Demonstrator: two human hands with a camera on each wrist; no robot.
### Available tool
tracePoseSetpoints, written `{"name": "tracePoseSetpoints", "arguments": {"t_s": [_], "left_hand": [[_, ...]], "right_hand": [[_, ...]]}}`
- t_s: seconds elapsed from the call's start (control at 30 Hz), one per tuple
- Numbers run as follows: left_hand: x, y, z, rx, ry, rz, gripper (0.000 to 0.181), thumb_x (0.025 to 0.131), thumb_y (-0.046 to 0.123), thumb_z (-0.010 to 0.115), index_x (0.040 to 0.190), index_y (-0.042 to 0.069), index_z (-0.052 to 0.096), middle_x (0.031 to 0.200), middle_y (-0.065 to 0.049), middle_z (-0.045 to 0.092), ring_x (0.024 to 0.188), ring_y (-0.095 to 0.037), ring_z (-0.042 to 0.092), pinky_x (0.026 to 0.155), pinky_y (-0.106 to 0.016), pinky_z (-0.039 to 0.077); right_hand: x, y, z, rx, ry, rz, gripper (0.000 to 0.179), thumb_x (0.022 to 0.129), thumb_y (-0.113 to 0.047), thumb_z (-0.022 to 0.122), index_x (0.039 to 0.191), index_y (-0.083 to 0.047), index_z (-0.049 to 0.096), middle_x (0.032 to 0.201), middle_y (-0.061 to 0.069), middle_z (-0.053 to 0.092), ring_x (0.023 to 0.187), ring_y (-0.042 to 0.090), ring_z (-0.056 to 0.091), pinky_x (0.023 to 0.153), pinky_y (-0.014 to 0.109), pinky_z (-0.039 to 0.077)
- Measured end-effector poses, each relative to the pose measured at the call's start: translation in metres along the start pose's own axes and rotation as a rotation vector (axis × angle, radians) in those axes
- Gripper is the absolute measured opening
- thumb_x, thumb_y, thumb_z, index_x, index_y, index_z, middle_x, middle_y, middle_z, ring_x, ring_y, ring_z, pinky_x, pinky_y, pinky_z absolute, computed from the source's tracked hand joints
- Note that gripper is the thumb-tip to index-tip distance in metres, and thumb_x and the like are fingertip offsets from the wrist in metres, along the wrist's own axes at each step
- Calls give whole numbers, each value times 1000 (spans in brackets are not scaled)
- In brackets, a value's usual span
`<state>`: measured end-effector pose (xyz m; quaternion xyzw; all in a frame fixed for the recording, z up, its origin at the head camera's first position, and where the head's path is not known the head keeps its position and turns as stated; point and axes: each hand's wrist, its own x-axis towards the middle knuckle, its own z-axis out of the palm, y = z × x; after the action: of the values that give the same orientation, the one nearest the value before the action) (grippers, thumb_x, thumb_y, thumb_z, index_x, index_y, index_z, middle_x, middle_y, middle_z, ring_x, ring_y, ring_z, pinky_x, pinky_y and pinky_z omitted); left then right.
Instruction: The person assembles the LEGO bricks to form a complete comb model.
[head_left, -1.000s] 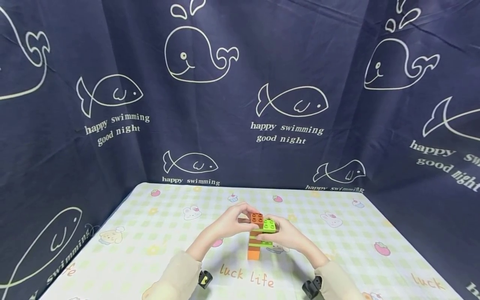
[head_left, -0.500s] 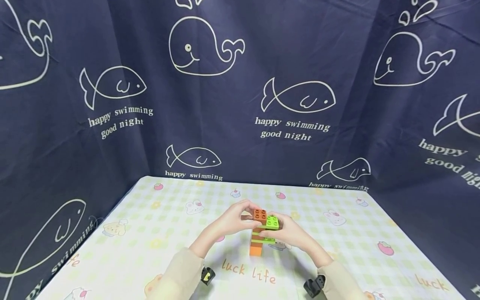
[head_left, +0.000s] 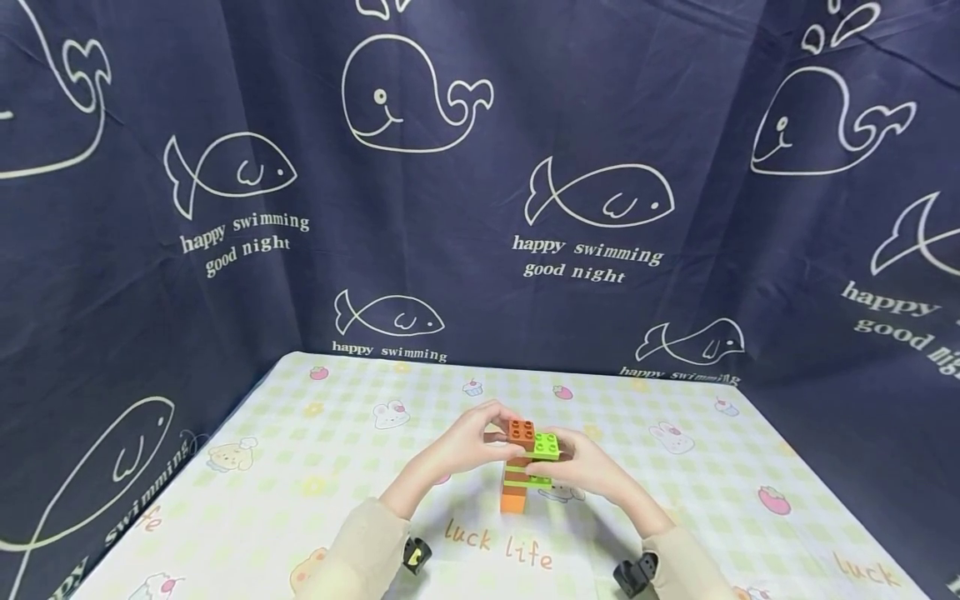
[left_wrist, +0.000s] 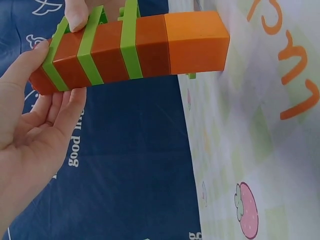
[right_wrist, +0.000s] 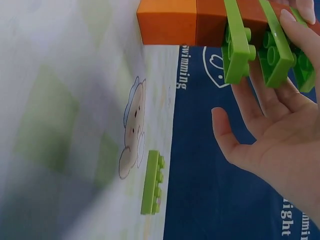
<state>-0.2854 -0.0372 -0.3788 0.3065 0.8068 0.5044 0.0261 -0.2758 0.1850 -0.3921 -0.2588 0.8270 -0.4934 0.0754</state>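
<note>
A tower of toy building bricks stands upright on the table, orange at its base with brown bricks and thin green bricks alternating above. The green bricks jut out to the right, studs up. My left hand pinches the top brown brick, thumb on the near side and fingers behind. Lower down, my right hand holds the tower from the right. Its thumb lies against the front near the upper green bricks, and its fingers reach behind them.
A loose green brick lies on the patterned tablecloth, visible in the right wrist view. A dark blue curtain with white whales and fish encloses the table's back and sides.
The head view has shifted slightly, so everything sits a little differently in the frame. Both hands keep their places on the tower.
</note>
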Motion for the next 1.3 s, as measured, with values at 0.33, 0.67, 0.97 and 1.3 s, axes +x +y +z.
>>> {"name": "tracePoseSetpoints", "arguments": {"t_s": [0.33,0.67,0.97,1.3], "left_hand": [[-1,-3,-3,-5,2,-14,30,82,20,73,109,18,60,101,7,58,100,-9,55,93,-21,49],[-2,-5,-5,-1,3,-18,30,82,22,73,109,18,61,101,7,58,99,-9,55,93,-20,48],[-3,-5,-3,-13,4,-21,31,82,23,73,110,17,61,101,6,58,100,-10,55,92,-18,48],[-1,-3,0,-23,-3,-41,31,82,24,73,109,18,61,100,8,58,100,-8,55,93,-17,47]], "right_hand": [[-4,8,-13,-54,23,-31,37,83,-23,70,114,-4,61,106,12,66,96,26,62,82,24,51],[-7,20,-23,-43,50,-26,31,88,-24,65,113,-6,62,110,12,65,98,17,61,85,23,49],[-5,35,-32,-114,133,-20,31,88,-22,65,111,-2,63,109,16,66,95,18,62,81,21,50],[0,46,-41,-172,190,40,34,85,-21,68,110,1,63,104,14,68,92,25,63,78,22,51]]}}
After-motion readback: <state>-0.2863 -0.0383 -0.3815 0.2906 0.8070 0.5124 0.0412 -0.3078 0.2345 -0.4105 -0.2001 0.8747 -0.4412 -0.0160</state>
